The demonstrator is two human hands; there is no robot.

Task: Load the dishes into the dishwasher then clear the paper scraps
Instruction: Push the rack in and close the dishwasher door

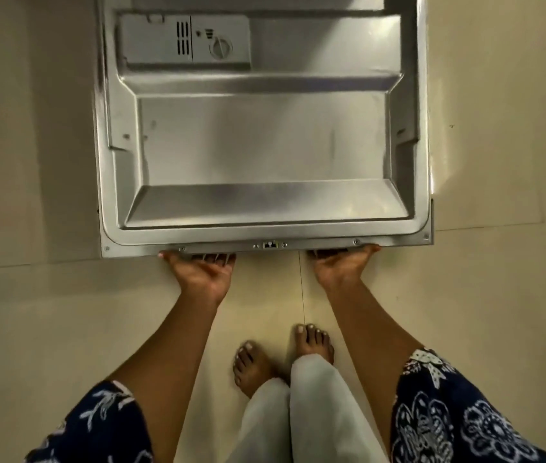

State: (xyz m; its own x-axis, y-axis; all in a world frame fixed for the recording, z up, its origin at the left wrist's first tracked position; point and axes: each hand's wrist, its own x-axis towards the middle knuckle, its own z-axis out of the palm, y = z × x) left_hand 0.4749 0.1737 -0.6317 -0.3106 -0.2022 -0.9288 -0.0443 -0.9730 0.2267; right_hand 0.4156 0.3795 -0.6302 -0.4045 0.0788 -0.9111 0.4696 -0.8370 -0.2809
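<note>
Pale floor tiles (31,329) surround the dishwasher door (265,145), lying flat straight ahead. Left hand (203,270) and right hand (341,267) each grip its near edge from beneath, equally close. No dishes show.

Head-worn, straight down (close) over dishwasher door (265,135)

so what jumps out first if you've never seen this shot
The open dishwasher door, steel inner face up, fills the upper middle of the view, with a grey detergent dispenser near its top left. At its near edge the left hand and right hand both grip it, fingers curled under. Below, bare feet stand on pale floor tiles.
</note>
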